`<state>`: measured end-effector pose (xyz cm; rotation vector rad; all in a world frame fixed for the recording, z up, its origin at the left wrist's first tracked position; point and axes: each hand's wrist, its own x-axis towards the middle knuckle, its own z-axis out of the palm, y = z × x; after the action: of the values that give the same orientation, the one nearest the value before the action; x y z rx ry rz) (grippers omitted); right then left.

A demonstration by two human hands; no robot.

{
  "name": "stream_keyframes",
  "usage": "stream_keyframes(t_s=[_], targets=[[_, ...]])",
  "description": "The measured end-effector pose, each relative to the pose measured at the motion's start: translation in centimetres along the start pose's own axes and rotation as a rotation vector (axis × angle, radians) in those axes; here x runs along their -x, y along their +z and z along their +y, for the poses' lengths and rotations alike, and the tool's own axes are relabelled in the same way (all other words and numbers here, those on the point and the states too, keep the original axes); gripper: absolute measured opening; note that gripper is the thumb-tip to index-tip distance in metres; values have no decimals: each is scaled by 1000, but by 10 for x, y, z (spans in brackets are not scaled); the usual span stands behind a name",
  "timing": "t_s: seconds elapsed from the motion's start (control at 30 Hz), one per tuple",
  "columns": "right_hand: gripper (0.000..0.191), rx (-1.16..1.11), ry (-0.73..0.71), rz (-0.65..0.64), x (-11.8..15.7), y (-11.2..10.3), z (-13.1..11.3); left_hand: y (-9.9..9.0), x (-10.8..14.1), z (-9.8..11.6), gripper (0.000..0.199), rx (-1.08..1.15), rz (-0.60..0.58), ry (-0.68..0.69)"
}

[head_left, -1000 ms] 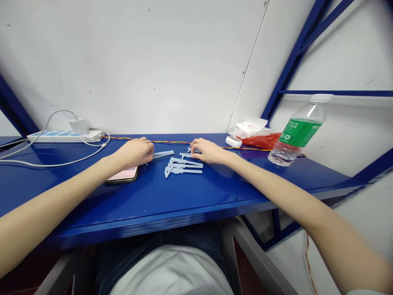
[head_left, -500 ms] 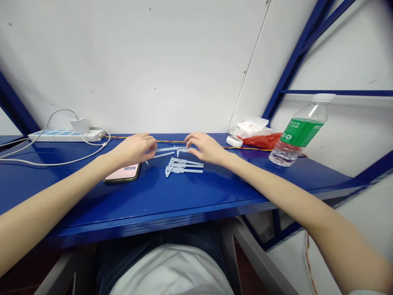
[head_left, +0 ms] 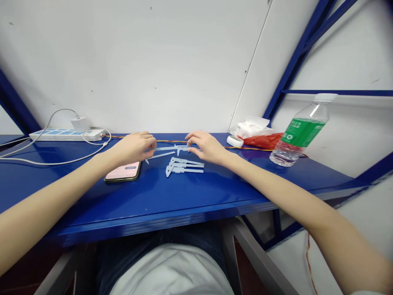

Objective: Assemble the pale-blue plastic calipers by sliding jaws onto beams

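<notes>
Several pale blue-grey plastic calipers lie on the blue table. A group of them [head_left: 184, 165] sits in the middle with jaws to the left. Behind these, a caliper [head_left: 183, 148] has its right end at the fingertips of my right hand [head_left: 206, 148], whose thumb and fingers are curled round it. My left hand [head_left: 139, 147] has its fingers closed on the left end of another caliper [head_left: 166, 148]. One more caliper [head_left: 162, 155] lies slanted just below, its left part close under my left fingers.
A phone [head_left: 123, 172] lies under my left wrist. A power strip [head_left: 66, 135] with white cables stands at the back left. On the right are a white oval device [head_left: 235, 141], tissues [head_left: 253, 128], a red bag [head_left: 264, 141] and a water bottle [head_left: 299, 133].
My right fingers have opened slightly around the caliper, and its jaws have shifted a little to the left. My left hand has hardly moved.
</notes>
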<state>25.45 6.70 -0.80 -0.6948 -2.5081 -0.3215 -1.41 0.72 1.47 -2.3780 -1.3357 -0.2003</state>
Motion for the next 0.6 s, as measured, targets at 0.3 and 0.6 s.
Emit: stream_keyframes(t_s=[0.3,0.6], targets=[[10,10,-114,31,-4,4,-18,-2,-2,21,19,-54,89,123],[17,25,-114,32,-4,3,-26,-6,-1,34,23,-26,142,99]])
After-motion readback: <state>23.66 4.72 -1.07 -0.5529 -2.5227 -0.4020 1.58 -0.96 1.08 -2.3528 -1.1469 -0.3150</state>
